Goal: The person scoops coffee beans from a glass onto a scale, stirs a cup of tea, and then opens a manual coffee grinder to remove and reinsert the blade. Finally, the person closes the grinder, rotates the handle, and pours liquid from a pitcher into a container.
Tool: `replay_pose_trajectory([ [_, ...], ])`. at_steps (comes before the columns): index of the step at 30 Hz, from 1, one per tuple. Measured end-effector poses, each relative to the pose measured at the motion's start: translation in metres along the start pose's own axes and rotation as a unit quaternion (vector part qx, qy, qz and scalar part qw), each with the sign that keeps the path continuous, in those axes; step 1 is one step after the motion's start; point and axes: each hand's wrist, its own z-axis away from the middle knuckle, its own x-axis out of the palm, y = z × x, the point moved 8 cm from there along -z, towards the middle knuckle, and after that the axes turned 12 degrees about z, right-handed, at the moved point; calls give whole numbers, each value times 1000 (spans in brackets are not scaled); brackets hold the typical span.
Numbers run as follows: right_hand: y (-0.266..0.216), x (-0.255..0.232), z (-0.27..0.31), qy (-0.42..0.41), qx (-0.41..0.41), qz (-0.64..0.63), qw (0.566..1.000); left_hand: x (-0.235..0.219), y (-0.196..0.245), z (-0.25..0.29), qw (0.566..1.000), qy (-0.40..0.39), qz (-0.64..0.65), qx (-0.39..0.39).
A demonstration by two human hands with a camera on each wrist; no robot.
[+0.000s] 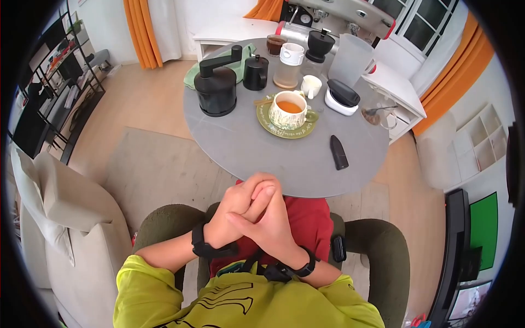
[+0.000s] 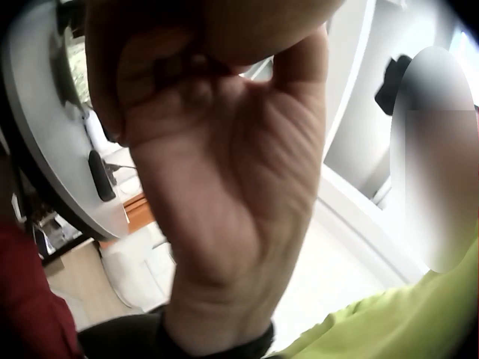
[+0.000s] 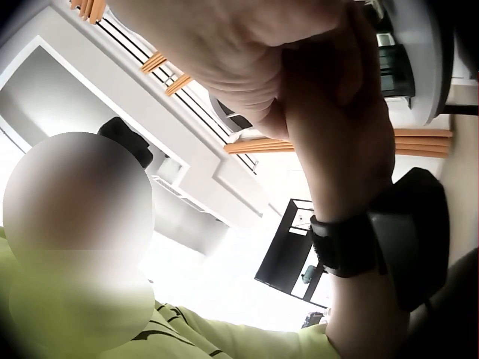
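Note:
My left hand (image 1: pixel 229 212) and right hand (image 1: pixel 272 223) are clasped together over my lap, just short of the round grey table (image 1: pixel 240 150). Fingers of each curl round the other, and the right thumb lies across the left hand. No object shows between them; the inside of the clasp is hidden. In the left wrist view the right palm (image 2: pixel 217 172) faces the camera. Nearest on the table are a black pointed object (image 1: pixel 338 153) and a cream cup (image 1: pixel 287 117) of orange-brown liquid on a green saucer (image 1: pixel 305 131).
A black hand-cranked canister (image 1: pixel 215 90), black pitcher (image 1: pixel 255 74), small white jug (image 1: pixel 311 86), glass of dark liquid (image 1: pixel 275 46), white-topped glass jar (image 1: pixel 287 71), manual grinder (image 1: pixel 319 46) and clear jug (image 1: pixel 350 61) stand toward the back. A beige armchair (image 1: pixel 87 235) sits at left.

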Motion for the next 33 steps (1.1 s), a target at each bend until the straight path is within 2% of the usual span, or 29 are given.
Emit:
replay_pose_trajectory([
  [2,3,-2,-8,-8,-1,12,1000,-3,4,-1,1000,21,-9,-5],
  [4,25,0,-10,-43,98,-132,985,-1,2,3,999,15,-42,-32],
  [5,31,1,-12,-35,117,-186,975,-3,0,1,998,18,-42,-34],
  [6,32,3,-14,-38,117,-187,975,-4,0,-1,999,17,-26,-25],
  [8,22,0,-20,-15,52,-144,988,-6,-2,-6,1000,17,-7,-20],
  [10,9,0,-18,14,32,-113,993,-8,-15,-7,995,10,60,-78],
  [11,0,-2,-16,45,9,-82,996,-9,-14,-8,995,15,102,-20],
  [14,-17,-6,-19,70,-20,-72,995,-13,-24,-9,998,-3,52,-44],
  [16,-19,-8,-19,84,-33,-69,994,-13,-15,-8,999,0,14,-33],
  [18,-9,-1,-20,17,-8,-155,988,-13,-7,-7,997,23,-74,-29],
  [22,16,-5,-18,-41,29,-119,992,-3,-2,-1,994,35,-106,5],
  [24,28,2,-14,-90,107,-152,978,5,-8,0,998,-32,-51,-38],
  [25,29,1,-14,-90,106,-155,978,4,-10,0,997,-31,-53,-40],
  [27,7,-10,-19,-55,-55,-69,995,4,-2,-2,995,-39,-94,25],
  [28,9,-13,-20,-54,-53,-70,995,4,-2,-4,994,-41,-94,23],
  [30,15,-17,-20,-72,-54,-76,993,3,-13,-7,993,-48,-84,-66],
  [31,21,-21,-22,-70,-65,-80,992,4,-16,-10,993,-50,-85,-69],
  [32,27,-26,-24,-69,-78,-85,991,2,-14,-13,998,-30,-39,-34],
  [33,46,-29,-24,-93,22,-158,983,-2,-14,-16,1000,-9,7,0],
])
